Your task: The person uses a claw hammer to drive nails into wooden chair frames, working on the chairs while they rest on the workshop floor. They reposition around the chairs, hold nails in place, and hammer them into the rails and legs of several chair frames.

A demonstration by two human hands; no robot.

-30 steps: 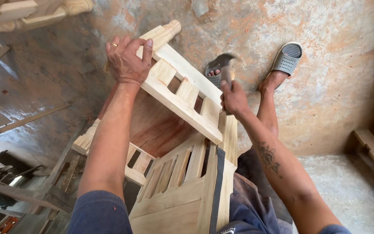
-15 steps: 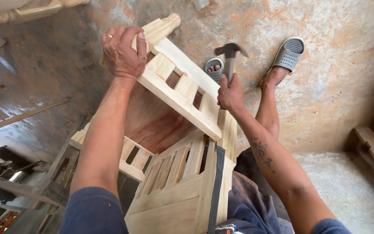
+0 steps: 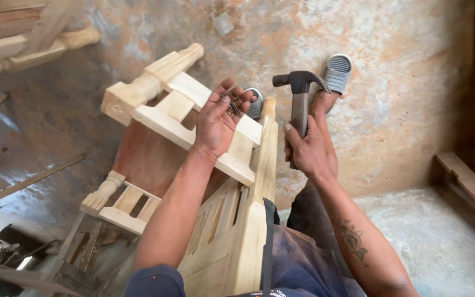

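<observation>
An unfinished pale wooden furniture frame with turned legs lies tipped on the floor in front of me. My left hand is raised palm-up over its slatted rail, fingers a little curled, with a few thin dark nails lying against them. To the right of the frame's upright post, my right hand grips the handle of a claw hammer, head up. A slatted wooden panel rests against my lap.
My foot in a grey slipper is planted on the stained concrete floor beyond the hammer. A second grey slipper shows behind my left hand. More turned wooden parts lie top left. A plank lies along the right.
My left hand has let go of the frame's top rail and turned palm-up with nails in it. The hammer has swung up and stands away from the wood. The view has shifted left.
</observation>
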